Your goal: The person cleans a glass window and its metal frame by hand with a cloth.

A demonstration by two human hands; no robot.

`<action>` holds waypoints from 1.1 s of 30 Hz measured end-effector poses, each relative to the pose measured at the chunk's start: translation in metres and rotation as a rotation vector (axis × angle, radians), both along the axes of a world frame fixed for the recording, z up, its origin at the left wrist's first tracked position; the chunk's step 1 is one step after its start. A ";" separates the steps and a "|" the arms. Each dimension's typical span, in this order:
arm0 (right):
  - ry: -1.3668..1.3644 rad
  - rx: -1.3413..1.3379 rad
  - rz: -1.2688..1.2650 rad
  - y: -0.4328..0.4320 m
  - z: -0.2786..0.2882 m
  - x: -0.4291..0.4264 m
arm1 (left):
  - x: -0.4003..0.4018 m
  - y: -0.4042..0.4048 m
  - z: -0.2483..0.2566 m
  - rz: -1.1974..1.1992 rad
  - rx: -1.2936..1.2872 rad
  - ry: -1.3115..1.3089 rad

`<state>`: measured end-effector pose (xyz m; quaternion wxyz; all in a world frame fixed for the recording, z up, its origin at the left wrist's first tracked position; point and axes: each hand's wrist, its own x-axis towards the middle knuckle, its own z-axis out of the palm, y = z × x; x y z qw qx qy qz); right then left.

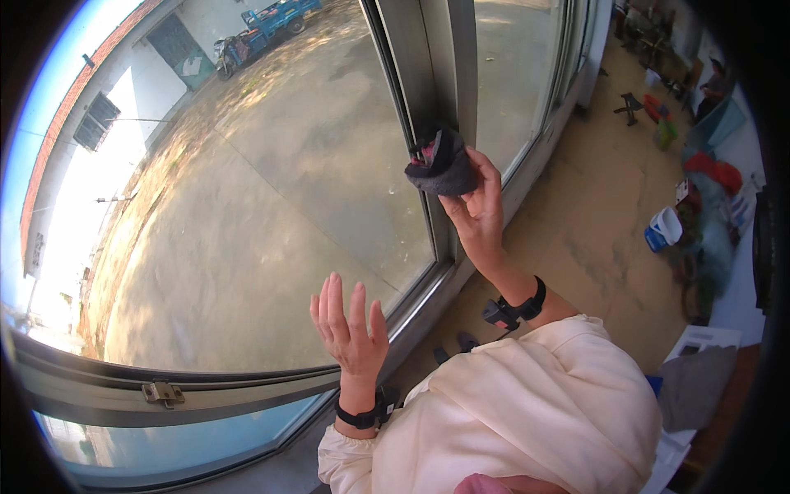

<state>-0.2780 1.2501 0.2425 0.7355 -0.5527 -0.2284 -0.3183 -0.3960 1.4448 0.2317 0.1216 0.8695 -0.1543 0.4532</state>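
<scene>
My right hand (481,207) grips a folded dark grey cloth (453,170), with something pink showing in its fold. The cloth is up at the metal window frame (435,80), beside the edge of the large glass pane (259,247); whether it presses on the glass or only the frame, I cannot tell. My left hand (349,324) is raised before the lower part of the pane, fingers spread and holding nothing. Whether its palm touches the glass is hidden. Both wrists wear black straps.
A metal latch (163,393) sits on the lower window rail. Behind the frame on the right, the floor holds a blue-and-white bucket (663,229) and a small folding stool (629,109). Another person (715,86) is at the far right. Outside stands a blue cargo tricycle (265,31).
</scene>
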 end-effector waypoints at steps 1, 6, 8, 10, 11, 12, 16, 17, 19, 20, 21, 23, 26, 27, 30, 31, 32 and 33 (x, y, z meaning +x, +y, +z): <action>-0.083 -0.062 -0.099 0.001 0.017 0.013 | -0.004 0.011 -0.002 0.079 0.021 -0.052; -0.296 -0.346 -0.542 0.025 0.073 0.046 | -0.052 0.072 -0.001 0.430 0.105 -0.252; -0.372 -0.361 -0.761 0.033 0.068 0.060 | -0.076 0.098 -0.004 0.536 0.128 -0.281; -0.388 -0.393 -0.795 0.040 0.049 0.063 | -0.093 0.117 -0.003 0.651 0.211 -0.323; -0.395 -0.426 -0.826 0.044 0.036 0.064 | -0.097 0.124 -0.003 0.692 0.234 -0.322; -0.394 -0.427 -0.827 0.045 0.018 0.062 | -0.098 0.131 -0.005 0.691 0.234 -0.321; -0.234 -0.517 -0.734 0.035 -0.065 0.045 | -0.089 0.142 -0.011 0.628 0.257 -0.318; -0.148 -0.548 -0.703 0.032 -0.081 0.038 | -0.085 0.143 -0.012 0.630 0.275 -0.341; -0.108 -0.559 -0.722 0.030 -0.103 0.027 | -0.080 0.147 -0.018 0.640 0.275 -0.359; -0.061 -0.573 -0.730 0.028 -0.111 0.022 | -0.079 0.150 -0.021 0.655 0.279 -0.366; -0.072 -0.568 -0.741 0.028 -0.112 0.017 | -0.078 0.153 -0.022 0.651 0.273 -0.381; 0.110 -0.425 -0.644 0.025 -0.099 0.013 | -0.078 0.155 -0.022 0.633 0.291 -0.365; -0.029 -0.360 -0.541 0.023 -0.019 0.011 | -0.080 0.155 -0.023 0.665 0.280 -0.393; -0.163 -0.385 -0.521 0.023 0.014 0.011 | -0.080 0.152 -0.023 0.686 0.295 -0.384; -0.480 -0.391 -0.671 0.019 0.123 0.031 | -0.076 0.150 -0.022 0.677 0.283 -0.394; -0.566 -0.389 -0.689 0.022 0.159 0.036 | -0.075 0.151 -0.022 0.684 0.297 -0.405; -0.664 -0.411 -0.754 0.024 0.189 0.046 | -0.074 0.152 -0.022 0.683 0.302 -0.400; -0.758 -0.438 -0.829 0.022 0.216 0.056 | -0.071 0.151 -0.023 0.688 0.304 -0.407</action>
